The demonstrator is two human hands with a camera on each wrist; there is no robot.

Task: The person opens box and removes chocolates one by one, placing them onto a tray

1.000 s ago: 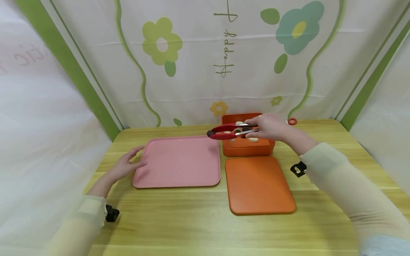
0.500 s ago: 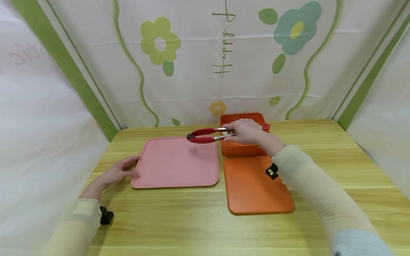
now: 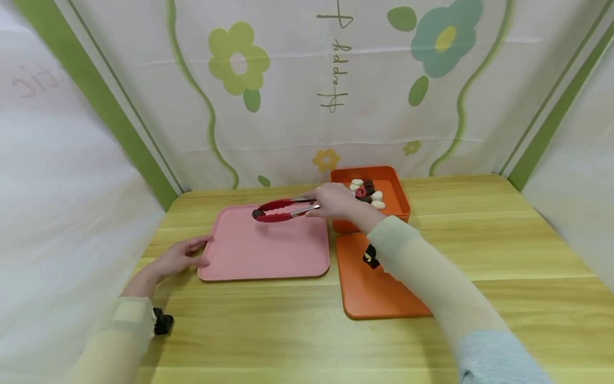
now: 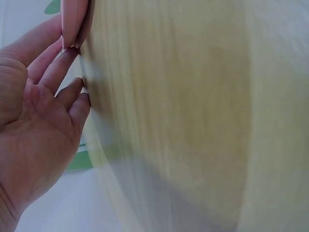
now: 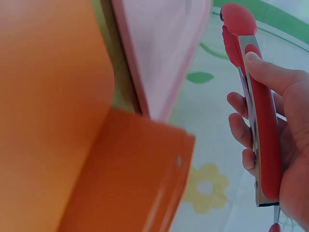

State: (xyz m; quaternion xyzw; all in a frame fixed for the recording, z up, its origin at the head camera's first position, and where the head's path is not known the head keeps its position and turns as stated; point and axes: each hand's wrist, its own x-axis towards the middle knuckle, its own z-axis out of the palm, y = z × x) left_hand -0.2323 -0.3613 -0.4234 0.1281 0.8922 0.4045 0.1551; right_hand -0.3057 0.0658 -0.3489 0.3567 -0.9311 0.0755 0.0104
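In the head view my right hand [image 3: 336, 201] grips red-and-steel tongs [image 3: 278, 217] over the right part of a pink tray [image 3: 268, 245]. A small dark brown piece [image 3: 258, 214] sits between the tong tips, above the tray. The right wrist view shows my thumb along one arm of the tongs [image 5: 265, 130] and my fingers curled round the other side. My left hand [image 3: 177, 258] is at the tray's left rim, thumb and index finger apart and touching it. From the left wrist, the fingertips [image 4: 72, 53] meet the edge of the pink tray [image 4: 75, 21].
Behind the right forearm stands an orange box [image 3: 400, 205] with several white rounded pieces [image 3: 377, 196] and dark brown pieces inside. An orange lid [image 3: 379, 293] lies in front of it, partly hidden by the sleeve. A printed cloth wall [image 3: 288, 122] rises behind the wooden table [image 3: 268, 330].
My right hand has carried the tongs and the dark brown piece leftward from over the orange box to over the pink tray. My left hand has shifted slightly down along the tray's rim.
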